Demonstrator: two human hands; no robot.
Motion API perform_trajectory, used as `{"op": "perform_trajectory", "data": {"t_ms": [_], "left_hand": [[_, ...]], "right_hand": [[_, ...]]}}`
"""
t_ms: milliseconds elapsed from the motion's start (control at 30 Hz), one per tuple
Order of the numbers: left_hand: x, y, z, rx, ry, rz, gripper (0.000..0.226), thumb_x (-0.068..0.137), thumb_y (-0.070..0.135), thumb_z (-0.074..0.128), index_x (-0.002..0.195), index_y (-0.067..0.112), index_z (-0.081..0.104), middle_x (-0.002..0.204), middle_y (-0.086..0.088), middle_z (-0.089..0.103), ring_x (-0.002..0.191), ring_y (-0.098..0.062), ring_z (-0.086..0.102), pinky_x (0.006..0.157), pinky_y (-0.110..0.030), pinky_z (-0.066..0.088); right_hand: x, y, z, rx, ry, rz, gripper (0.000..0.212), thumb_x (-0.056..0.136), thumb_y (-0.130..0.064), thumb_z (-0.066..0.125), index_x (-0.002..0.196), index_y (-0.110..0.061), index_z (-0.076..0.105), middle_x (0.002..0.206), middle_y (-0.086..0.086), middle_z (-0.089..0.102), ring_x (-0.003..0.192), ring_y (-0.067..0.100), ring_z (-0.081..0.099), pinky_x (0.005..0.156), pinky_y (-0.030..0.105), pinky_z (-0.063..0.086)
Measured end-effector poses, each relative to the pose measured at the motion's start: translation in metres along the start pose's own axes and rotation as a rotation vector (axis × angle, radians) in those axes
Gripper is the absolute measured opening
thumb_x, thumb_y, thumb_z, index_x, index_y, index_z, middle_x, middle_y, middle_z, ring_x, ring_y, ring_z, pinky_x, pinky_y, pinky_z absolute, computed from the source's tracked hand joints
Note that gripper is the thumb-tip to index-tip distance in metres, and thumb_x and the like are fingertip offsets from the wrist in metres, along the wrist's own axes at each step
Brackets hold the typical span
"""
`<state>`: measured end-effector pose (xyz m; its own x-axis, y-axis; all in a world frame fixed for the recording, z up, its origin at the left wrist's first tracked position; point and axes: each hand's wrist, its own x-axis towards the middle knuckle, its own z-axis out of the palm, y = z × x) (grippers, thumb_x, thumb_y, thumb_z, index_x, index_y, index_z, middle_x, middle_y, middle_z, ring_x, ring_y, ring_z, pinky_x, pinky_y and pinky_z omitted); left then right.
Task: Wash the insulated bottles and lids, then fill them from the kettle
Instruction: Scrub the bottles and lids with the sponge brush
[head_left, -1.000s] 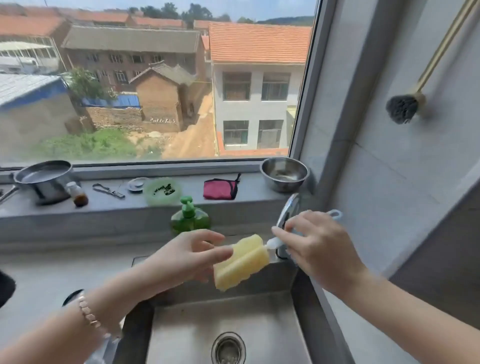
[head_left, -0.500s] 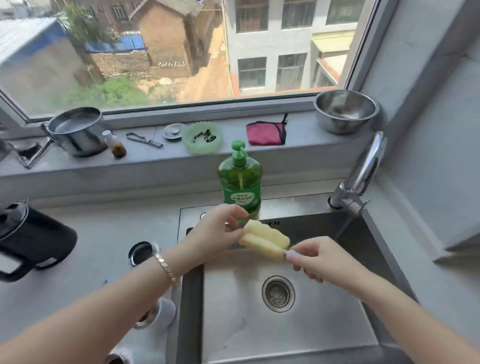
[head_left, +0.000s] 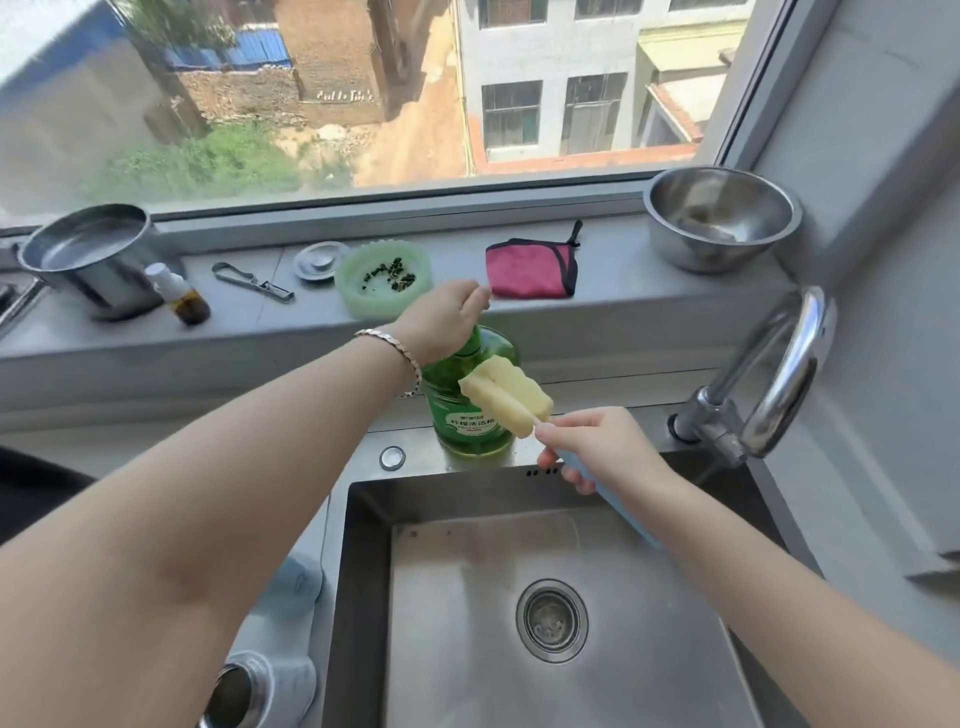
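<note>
My right hand (head_left: 597, 447) grips the blue handle of a sponge brush; its yellow sponge head (head_left: 506, 395) is held up in front of the green dish soap bottle (head_left: 470, 415) behind the sink. My left hand (head_left: 444, 317) rests on top of the soap bottle, covering its pump. An open insulated bottle (head_left: 244, 691) stands on the counter at the lower left, partly behind my left arm. A pale blue bottle or lid (head_left: 291, 582) lies just above it, mostly hidden.
The steel sink (head_left: 467, 597) with its drain (head_left: 551, 621) lies below my hands; the faucet (head_left: 769, 384) is at right. On the sill stand a steel pot (head_left: 88, 260), small brown bottle (head_left: 182, 296), green dish (head_left: 383, 278), pink cloth (head_left: 530, 267), steel bowl (head_left: 722, 218).
My left hand let go of the sponge and moved up onto the soap bottle's pump. My right hand raised the sponge toward the bottle. The view tilted further down.
</note>
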<state>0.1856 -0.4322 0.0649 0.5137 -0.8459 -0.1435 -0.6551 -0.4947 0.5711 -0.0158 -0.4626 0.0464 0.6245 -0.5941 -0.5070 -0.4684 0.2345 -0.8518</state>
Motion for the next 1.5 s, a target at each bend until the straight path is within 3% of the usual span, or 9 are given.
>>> {"op": "perform_trajectory", "data": {"t_ms": [267,533,700,867,1033,1200,1267,1367,1500], "left_hand": [[0.01,-0.026,0.015,0.109,0.005,0.068,0.035,0.102,0.031,0.025,0.105,0.014,0.056,0.133,-0.005,0.049,0.12,-0.023,0.046,0.102,-0.042,0.037],[0.008,-0.021,0.01,0.184,-0.03,0.028,0.038,0.102,0.035,0.023,0.116,0.019,0.054,0.137,0.0,0.046,0.124,-0.022,0.044,0.102,-0.043,0.036],[0.007,-0.016,0.003,0.105,-0.002,0.023,0.038,0.101,0.034,0.025,0.11,0.012,0.054,0.112,-0.006,0.056,0.105,-0.027,0.052,0.095,-0.045,0.042],[0.005,-0.021,0.019,0.157,0.066,0.038,0.036,0.102,0.031,0.021,0.11,0.018,0.054,0.135,0.001,0.045,0.12,-0.021,0.046,0.097,-0.044,0.039],[0.003,-0.025,0.026,0.173,0.109,0.047,0.036,0.102,0.031,0.021,0.111,0.019,0.054,0.135,0.004,0.044,0.117,-0.019,0.048,0.092,-0.04,0.041],[-0.004,-0.015,0.009,0.299,0.037,0.027,0.044,0.101,0.04,0.018,0.142,0.029,0.03,0.151,0.005,0.029,0.134,-0.02,0.035,0.105,-0.046,0.029],[-0.022,-0.009,-0.002,0.324,0.114,0.052,0.05,0.1,0.044,0.023,0.147,0.027,0.018,0.155,0.002,0.021,0.139,-0.021,0.027,0.112,-0.048,0.02],[-0.089,-0.005,-0.006,0.182,0.306,0.091,0.051,0.098,0.033,0.04,0.144,0.015,0.028,0.148,-0.004,0.033,0.13,-0.024,0.039,0.107,-0.039,0.028],[-0.227,-0.03,0.016,0.158,0.216,0.103,0.042,0.083,0.041,0.041,0.111,0.018,0.061,0.109,0.003,0.066,0.095,-0.019,0.062,0.077,-0.034,0.049]], "right_hand": [[0.015,-0.008,0.011,0.019,-0.027,-0.008,0.01,0.086,-0.011,0.061,0.088,-0.003,0.067,0.062,0.006,0.061,0.044,0.014,0.034,0.037,0.018,0.026],[0.012,-0.001,0.01,-0.012,0.001,-0.016,0.01,0.085,-0.011,0.061,0.077,-0.007,0.067,0.06,0.004,0.062,0.039,0.012,0.035,0.037,0.016,0.027],[0.012,0.0,0.011,-0.041,0.013,-0.04,0.012,0.085,-0.015,0.062,0.076,-0.01,0.067,0.062,0.004,0.063,0.04,0.012,0.036,0.039,0.019,0.029],[0.013,0.003,0.012,-0.054,0.013,-0.045,0.01,0.085,-0.016,0.063,0.078,-0.012,0.068,0.06,0.002,0.063,0.04,0.012,0.036,0.039,0.018,0.028],[0.008,0.009,0.007,-0.115,0.019,-0.066,0.015,0.085,-0.016,0.061,0.076,-0.009,0.07,0.057,0.0,0.061,0.042,0.014,0.036,0.038,0.017,0.029],[-0.013,0.01,0.003,-0.167,0.023,-0.113,0.014,0.085,-0.017,0.062,0.072,-0.017,0.069,0.06,0.001,0.063,0.042,0.013,0.037,0.04,0.015,0.031],[-0.023,0.013,0.002,-0.215,0.007,-0.136,0.013,0.085,-0.02,0.062,0.074,-0.017,0.07,0.061,0.0,0.065,0.041,0.01,0.039,0.042,0.016,0.032],[-0.04,0.026,0.002,-0.302,0.003,-0.156,0.014,0.084,-0.022,0.062,0.076,-0.016,0.071,0.062,0.0,0.068,0.042,0.007,0.042,0.048,0.02,0.034],[-0.063,0.056,0.003,-0.432,-0.051,-0.151,0.012,0.086,-0.023,0.059,0.08,-0.024,0.069,0.063,-0.004,0.069,0.04,0.002,0.045,0.051,0.021,0.037]]}}
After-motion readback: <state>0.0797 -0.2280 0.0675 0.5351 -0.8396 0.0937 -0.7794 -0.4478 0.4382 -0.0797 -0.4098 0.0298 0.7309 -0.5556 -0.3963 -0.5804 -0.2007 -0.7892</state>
